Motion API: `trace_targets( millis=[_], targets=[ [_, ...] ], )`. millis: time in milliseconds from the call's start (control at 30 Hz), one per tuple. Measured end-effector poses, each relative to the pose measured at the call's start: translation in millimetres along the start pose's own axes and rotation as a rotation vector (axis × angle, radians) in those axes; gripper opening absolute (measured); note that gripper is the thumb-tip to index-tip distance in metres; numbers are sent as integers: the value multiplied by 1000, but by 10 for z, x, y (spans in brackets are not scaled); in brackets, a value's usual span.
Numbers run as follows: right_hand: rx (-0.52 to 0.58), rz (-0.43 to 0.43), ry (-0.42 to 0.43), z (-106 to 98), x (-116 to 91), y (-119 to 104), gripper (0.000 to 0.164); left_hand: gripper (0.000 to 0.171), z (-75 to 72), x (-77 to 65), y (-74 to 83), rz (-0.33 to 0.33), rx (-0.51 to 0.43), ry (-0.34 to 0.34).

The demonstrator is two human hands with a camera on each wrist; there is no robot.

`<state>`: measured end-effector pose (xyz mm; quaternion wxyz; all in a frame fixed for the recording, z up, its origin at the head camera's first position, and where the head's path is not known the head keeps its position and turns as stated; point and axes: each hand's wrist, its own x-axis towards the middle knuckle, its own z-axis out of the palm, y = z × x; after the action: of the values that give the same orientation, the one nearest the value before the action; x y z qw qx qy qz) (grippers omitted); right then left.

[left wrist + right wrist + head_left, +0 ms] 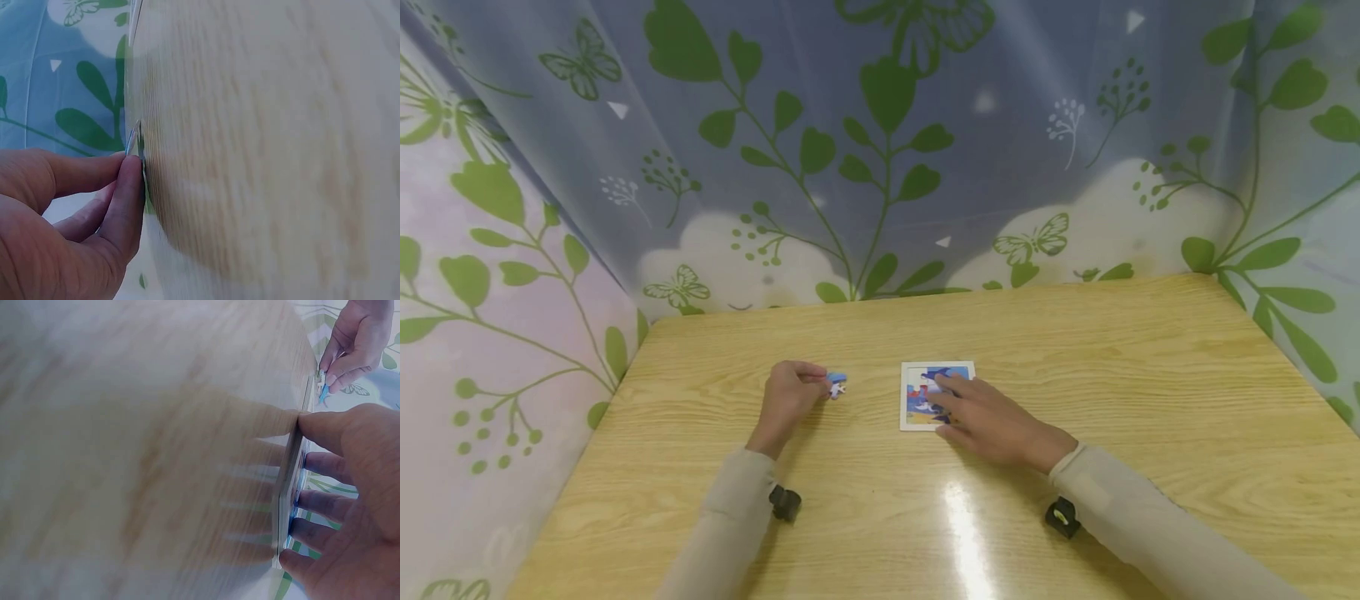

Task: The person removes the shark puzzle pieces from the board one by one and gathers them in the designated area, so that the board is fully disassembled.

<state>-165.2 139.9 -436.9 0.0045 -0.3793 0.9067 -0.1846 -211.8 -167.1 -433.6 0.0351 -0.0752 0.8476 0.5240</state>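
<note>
My left hand (788, 396) pinches a small blue and white jigsaw piece (837, 385) between thumb and fingers, low over the table. In the left wrist view that piece (133, 139) appears edge-on at the fingertips. To the right lies a square jigsaw puzzle in a white frame (904, 415), its picture blue with a sandy lower edge. A pale gap shows at the picture's upper left. My right hand (996, 421) rests on the puzzle with fingers spread, hiding its right part. In the right wrist view, the thumb touches the edge of the puzzle board (284, 487).
Both things are on a wood-grain table (700, 350). A curtain (1015, 108) printed with leaves and butterflies hangs behind the table, and similar patterned cloth (535, 317) covers the left side. Black wrist devices (786, 504) sit by both sleeves.
</note>
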Motion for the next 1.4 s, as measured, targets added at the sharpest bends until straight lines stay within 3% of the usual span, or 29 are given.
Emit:
trace_targets(
  millis=[533,867,1233,1400],
  targets=[
    [6,10,-2,-4,-6,-1,46,20,-14,-3,25,25,90,7],
    [28,26,-23,-8,-3,8,47,20,-4,-6,67,61,258,52],
    [57,52,-19,-36,-48,48,44,21,191,-77,274,130,241,-25],
    [54,51,-10,-55,-77,51,40,18,305,-88,358,189,279,-62]
  ],
)
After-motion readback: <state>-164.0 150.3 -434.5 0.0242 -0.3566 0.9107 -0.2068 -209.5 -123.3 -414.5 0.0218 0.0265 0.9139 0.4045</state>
